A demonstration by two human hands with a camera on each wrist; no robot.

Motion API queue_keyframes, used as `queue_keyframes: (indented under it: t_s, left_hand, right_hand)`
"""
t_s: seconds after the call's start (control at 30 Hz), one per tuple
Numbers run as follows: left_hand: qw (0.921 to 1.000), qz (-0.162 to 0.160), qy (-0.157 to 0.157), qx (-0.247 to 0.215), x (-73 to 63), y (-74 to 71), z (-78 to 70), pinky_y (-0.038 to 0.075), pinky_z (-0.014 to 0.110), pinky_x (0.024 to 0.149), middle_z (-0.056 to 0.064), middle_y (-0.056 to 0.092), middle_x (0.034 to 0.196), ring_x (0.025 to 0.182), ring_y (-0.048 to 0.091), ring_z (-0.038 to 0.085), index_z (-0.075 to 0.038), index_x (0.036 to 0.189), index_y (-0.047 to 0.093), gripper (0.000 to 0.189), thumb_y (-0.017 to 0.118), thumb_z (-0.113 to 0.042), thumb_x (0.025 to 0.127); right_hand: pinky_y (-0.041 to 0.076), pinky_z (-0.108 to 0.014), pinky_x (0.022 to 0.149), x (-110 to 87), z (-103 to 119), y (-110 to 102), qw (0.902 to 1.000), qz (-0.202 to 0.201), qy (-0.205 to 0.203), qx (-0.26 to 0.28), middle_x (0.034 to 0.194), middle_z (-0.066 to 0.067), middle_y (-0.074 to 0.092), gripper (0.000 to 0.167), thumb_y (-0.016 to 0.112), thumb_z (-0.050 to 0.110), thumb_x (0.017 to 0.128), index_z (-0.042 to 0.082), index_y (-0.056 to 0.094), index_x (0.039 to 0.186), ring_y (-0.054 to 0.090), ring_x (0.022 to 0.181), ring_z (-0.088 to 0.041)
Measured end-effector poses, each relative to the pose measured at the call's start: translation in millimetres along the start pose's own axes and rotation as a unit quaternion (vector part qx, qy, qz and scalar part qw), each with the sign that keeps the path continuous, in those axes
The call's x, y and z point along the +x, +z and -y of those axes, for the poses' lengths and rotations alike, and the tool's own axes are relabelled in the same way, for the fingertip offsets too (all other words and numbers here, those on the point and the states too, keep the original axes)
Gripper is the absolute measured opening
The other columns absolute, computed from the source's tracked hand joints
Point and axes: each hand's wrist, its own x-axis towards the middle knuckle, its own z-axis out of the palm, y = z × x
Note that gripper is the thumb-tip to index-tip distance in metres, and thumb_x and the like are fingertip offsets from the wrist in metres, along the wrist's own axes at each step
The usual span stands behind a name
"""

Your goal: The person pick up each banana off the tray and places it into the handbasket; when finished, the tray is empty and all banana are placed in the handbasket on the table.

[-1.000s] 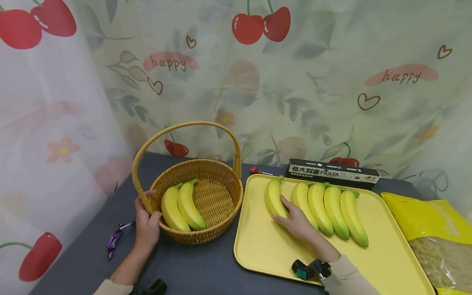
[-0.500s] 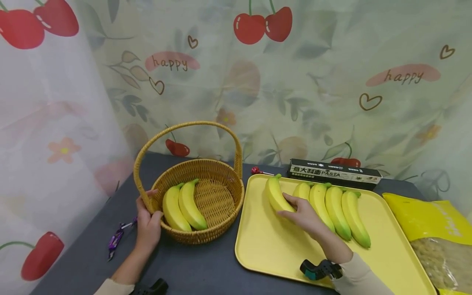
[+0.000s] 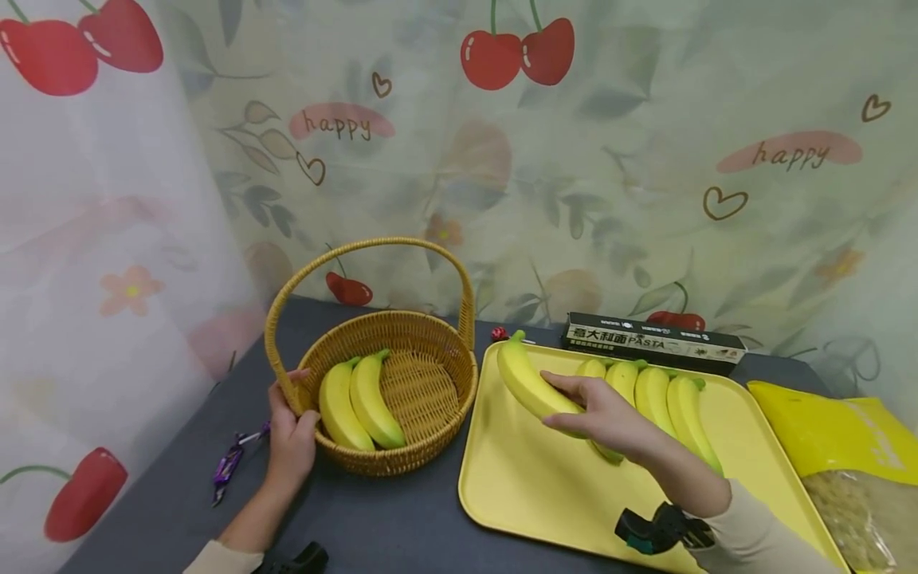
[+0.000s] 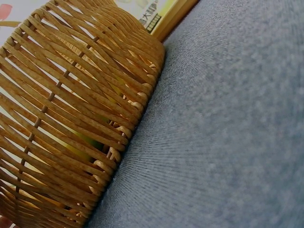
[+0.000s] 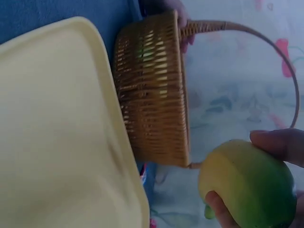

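Note:
My right hand [image 3: 610, 418] pinches a yellow banana [image 3: 522, 381] between thumb and fingers, tilted and raised above the yellow tray [image 3: 531, 490]. In the right wrist view the green end of this banana [image 5: 251, 190] is close up. Several more bananas [image 3: 649, 395] lie in a row on the tray, partly behind my right hand and forearm. On the left, my left hand [image 3: 292, 446] grips the wicker basket [image 3: 409, 458] where its handle meets the rim. Two bananas [image 3: 373, 406] lie side by side inside it. In the left wrist view the woven basket wall [image 4: 71, 99] hides most of them.
A black pasta box [image 3: 653, 343] stands behind the tray. At the right lies a yellow bag [image 3: 832, 430] with a see-through lower part. A purple-wrapped candy [image 3: 228, 466] is left of the basket, and a red lollipop [image 3: 498, 333] sits behind the tray's left corner.
My right hand has lifted the leftmost tray banana, whose stem end has swung left toward the basket. My left hand keeps its grip on the basket, which stays in place.

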Motion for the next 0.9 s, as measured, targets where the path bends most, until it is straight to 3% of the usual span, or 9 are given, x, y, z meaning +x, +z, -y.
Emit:
queue_keyframes:
  t_s: [0.17, 0.37, 0.5, 0.6, 0.7, 0.77, 0.9]
  left_hand:
    - [1.0, -0.004, 0.001, 0.0, 0.2, -0.2, -0.6, 0.039, 0.013, 0.088, 0.009, 0.044, 0.126, 0.112, 0.047, 0.016, 0.008, 0.127, 0.032, 0.052, 0.033, 0.02, 0.076]
    - [1.0, -0.005, -0.006, 0.005, 0.1, -1.4, -1.3, 0.04, 0.012, 0.086, 0.009, 0.044, 0.126, 0.11, 0.048, 0.016, 0.007, 0.127, 0.033, 0.052, 0.033, 0.02, 0.076]
    - [1.0, -0.002, -0.007, 0.0, 0.7, -1.0, -0.2, 0.04, 0.011, 0.086, 0.01, 0.044, 0.127, 0.111, 0.048, 0.016, 0.007, 0.127, 0.031, 0.052, 0.033, 0.02, 0.077]
    - [1.0, -0.001, -0.007, 0.001, 0.9, -0.8, 0.6, 0.04, 0.01, 0.087, 0.009, 0.043, 0.127, 0.112, 0.047, 0.016, 0.007, 0.127, 0.031, 0.052, 0.033, 0.02, 0.077]
    - [1.0, 0.0, -0.005, 0.002, 0.6, -0.4, 0.7, 0.04, 0.01, 0.087, 0.009, 0.043, 0.127, 0.112, 0.047, 0.014, 0.007, 0.127, 0.031, 0.052, 0.033, 0.02, 0.077]
    - [1.0, 0.0, -0.005, 0.0, 0.6, -0.1, 0.7, 0.04, 0.011, 0.086, 0.009, 0.043, 0.127, 0.112, 0.047, 0.014, 0.007, 0.127, 0.03, 0.052, 0.033, 0.02, 0.076]
    - [1.0, 0.003, -0.009, 0.001, 0.8, 0.3, 0.4, 0.04, 0.012, 0.086, 0.011, 0.043, 0.128, 0.112, 0.047, 0.015, 0.007, 0.128, 0.03, 0.053, 0.033, 0.019, 0.076]
  right_hand:
    - [0.045, -0.024, 0.077, -1.1, 17.6, -0.6, 0.9991, 0.037, -0.018, -0.001, 0.141, -0.025, 0.041, 0.07, 0.067, 0.023, 0.083, -0.002, 0.036, 0.14, 0.053, 0.099, -0.021]
    - [0.045, -0.025, 0.083, 11.0, 31.4, 3.3, 0.9955, 0.083, -0.044, -0.014, 0.143, -0.024, 0.038, 0.068, 0.066, 0.022, 0.085, -0.004, 0.035, 0.14, 0.049, 0.117, -0.027]
    - [0.045, -0.023, 0.075, 23.3, 43.3, 9.1, 0.9916, 0.109, -0.058, -0.036, 0.136, -0.022, 0.047, 0.066, 0.065, 0.018, 0.085, -0.006, 0.036, 0.139, 0.055, 0.1, -0.022]
    - [0.042, -0.022, 0.066, 35.1, 54.1, 15.1, 0.9884, 0.13, -0.064, -0.048, 0.11, -0.015, 0.061, 0.064, 0.065, 0.015, 0.084, -0.005, 0.038, 0.138, 0.05, 0.077, -0.015]
    - [0.041, -0.023, 0.062, 48.1, 65.6, 21.9, 0.9864, 0.145, -0.056, -0.054, 0.088, -0.008, 0.058, 0.062, 0.066, 0.014, 0.084, -0.004, 0.039, 0.137, 0.046, 0.069, -0.013]
    - [0.041, -0.022, 0.063, 57.4, 72.5, 26.6, 0.9862, 0.148, -0.046, -0.057, 0.093, -0.007, 0.06, 0.062, 0.066, 0.014, 0.084, -0.003, 0.039, 0.138, 0.048, 0.07, -0.012]
    - [0.045, -0.021, 0.068, 77.0, 85.5, 33.7, 0.9858, 0.158, -0.029, -0.047, 0.121, -0.011, 0.061, 0.062, 0.065, 0.014, 0.085, -0.001, 0.038, 0.139, 0.054, 0.08, -0.009]
